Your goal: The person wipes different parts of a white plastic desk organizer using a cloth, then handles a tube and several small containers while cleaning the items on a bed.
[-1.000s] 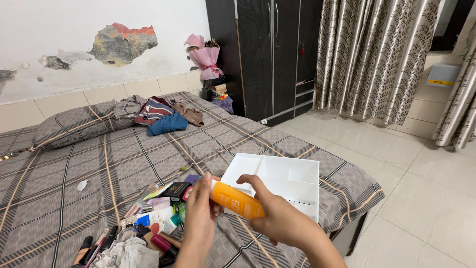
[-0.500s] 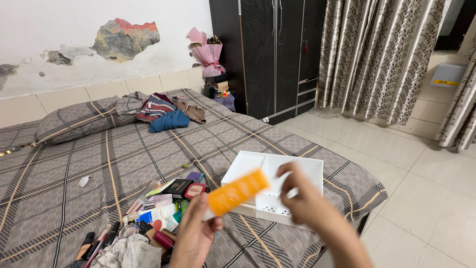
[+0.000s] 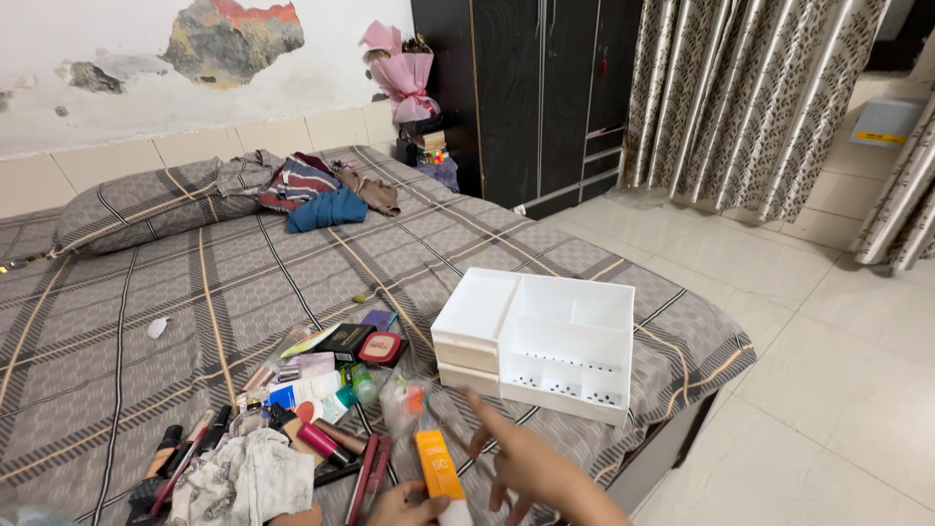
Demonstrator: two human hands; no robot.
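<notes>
- Orange tube (image 3: pixel 437 466) standing upright at the near edge of view, low over the bed (image 3: pixel 146 292), just near of the white organiser (image 3: pixel 545 341).
- Left hand (image 3: pixel 404 505) clamped around the tube's lower end, mostly cut off by the frame.
- Right hand (image 3: pixel 521 468) just right of the tube, fingers spread apart, forefinger pointing far-left; whether touching the tube, cannot tell.
- White organiser on the plaid sheet, compartments open upward.
- Scattered cosmetics (image 3: pixel 312 390) to the left: red compact (image 3: pixel 383 348), black box, pens, a crumpled cloth (image 3: pixel 248 482).
- Heaped clothes (image 3: pixel 317 200) far up the bed beside a pillow (image 3: pixel 136 209).
</notes>
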